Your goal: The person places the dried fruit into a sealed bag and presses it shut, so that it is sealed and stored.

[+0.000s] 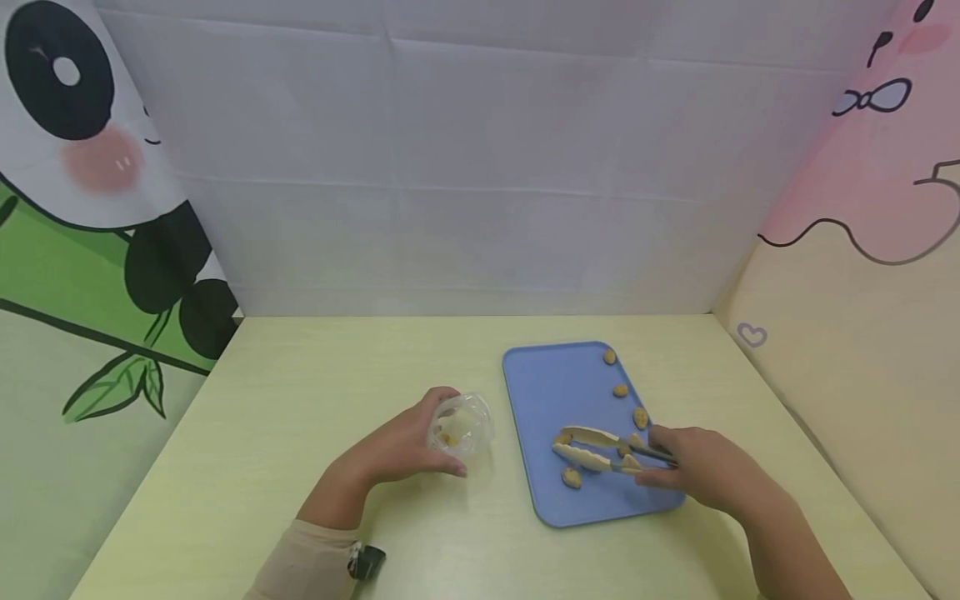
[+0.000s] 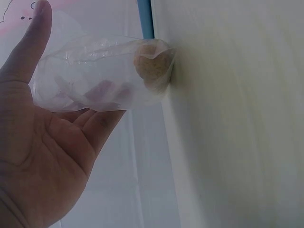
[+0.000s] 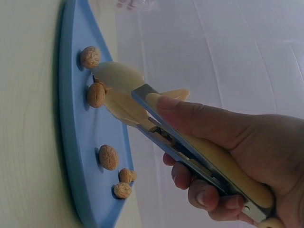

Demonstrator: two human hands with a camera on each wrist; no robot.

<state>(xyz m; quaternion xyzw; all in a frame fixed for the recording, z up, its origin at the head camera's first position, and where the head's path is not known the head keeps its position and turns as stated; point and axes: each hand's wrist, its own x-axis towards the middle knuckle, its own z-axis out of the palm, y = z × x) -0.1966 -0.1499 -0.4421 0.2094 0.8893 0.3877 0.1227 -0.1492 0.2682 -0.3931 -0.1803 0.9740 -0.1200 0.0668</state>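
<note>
My left hand (image 1: pixel 408 437) curves round a clear plastic bag (image 1: pixel 474 425) standing upright on the table, its mouth upward. A walnut (image 2: pixel 154 66) lies at the bottom of the bag, as the left wrist view shows. In my right hand (image 1: pixel 708 467) are metal tongs (image 3: pixel 190 152) with cream-coloured tips, held over the blue tray (image 1: pixel 532 392). Between or against those tips is a walnut (image 3: pixel 96 95); whether it is firmly pinched cannot be told. Another walnut (image 1: pixel 572 477) rests on the tray close to the tips.
Several more walnuts lie along the tray's right side, among them a walnut (image 1: pixel 609 357) in the far corner and a walnut (image 1: pixel 640 417) near the tongs. The pale table (image 1: pixel 337 358) meets a white cloth backdrop (image 1: pixel 480 208) behind and printed side panels.
</note>
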